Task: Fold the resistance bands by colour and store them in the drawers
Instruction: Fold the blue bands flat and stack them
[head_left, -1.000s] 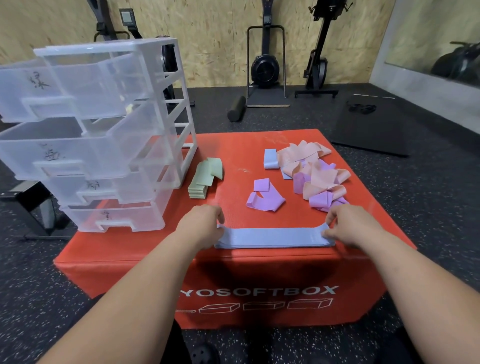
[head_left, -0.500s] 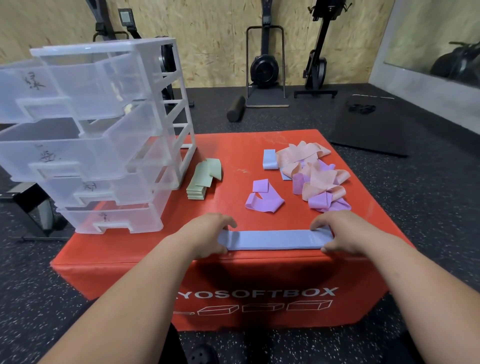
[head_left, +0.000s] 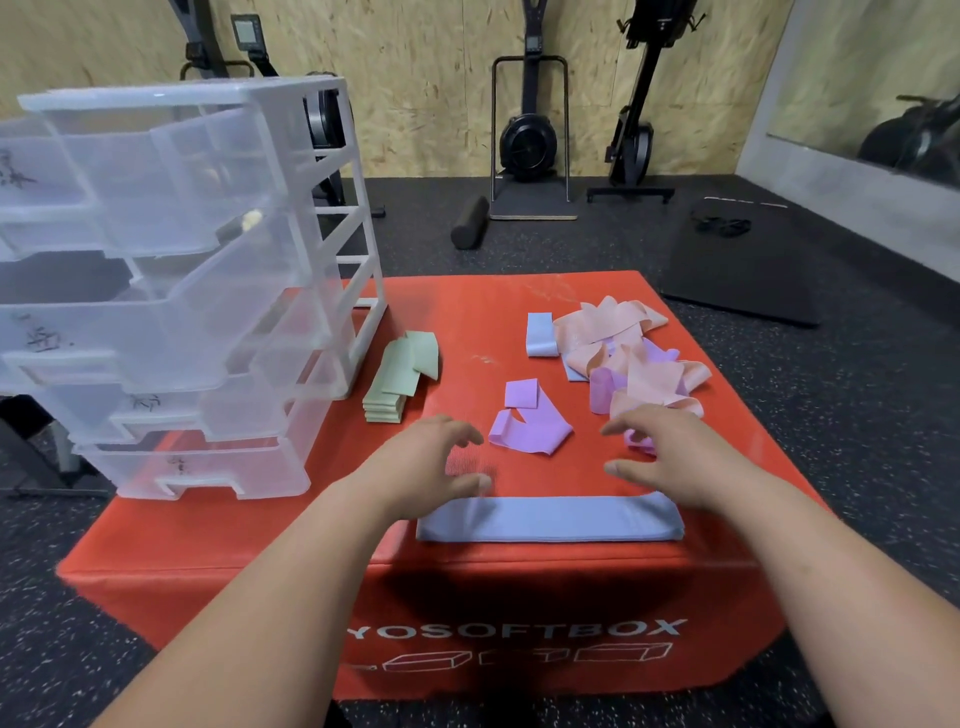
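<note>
Red box reads "YOSOFTBOX" on its front; our blue band lies flat along its near top edge. We hold left hand and right hand above it, each grip loose and empty.

Blue band flat at box edge

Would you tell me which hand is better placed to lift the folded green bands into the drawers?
Probably the left hand: it hovers empty, nearest the green bands and the drawers, while the right hand is farther off, beside the pink bands.
</note>
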